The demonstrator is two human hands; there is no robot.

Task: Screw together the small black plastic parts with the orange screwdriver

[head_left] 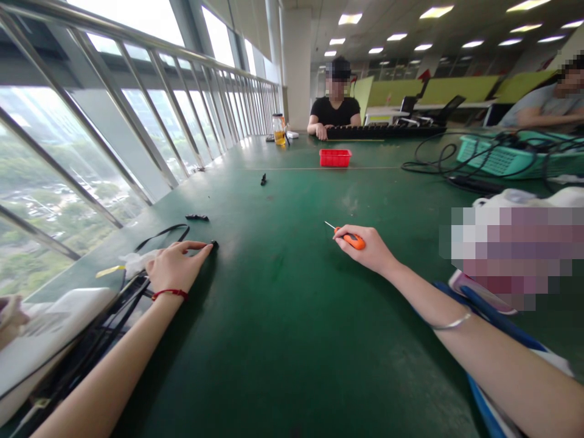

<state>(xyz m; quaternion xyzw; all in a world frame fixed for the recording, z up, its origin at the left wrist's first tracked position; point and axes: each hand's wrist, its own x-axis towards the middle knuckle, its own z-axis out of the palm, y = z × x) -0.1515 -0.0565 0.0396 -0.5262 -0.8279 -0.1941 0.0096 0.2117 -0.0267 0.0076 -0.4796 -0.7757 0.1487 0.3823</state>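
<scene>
My left hand [176, 267] rests at the left of the green table [283, 292], thumb and forefinger pinched on a small black piece [215, 244] whose kind I cannot make out. Just beyond it lies another small black piece [197, 217], long and lumpy. Farther off is a third dark piece [263, 179]. On the right, my right hand [371, 248] is closed around a screwdriver [354, 241] with an orange and black handle. Its thin metal shaft points to the far left, clear of the other pieces.
A red tray [335, 158] stands mid-table, with a person [335, 109] seated behind it near a long black object [387, 131]. Right are a teal basket [502, 157] and black cables [429, 159]. A jar [279, 129] stands far left; a metal railing [168, 109] borders the left side.
</scene>
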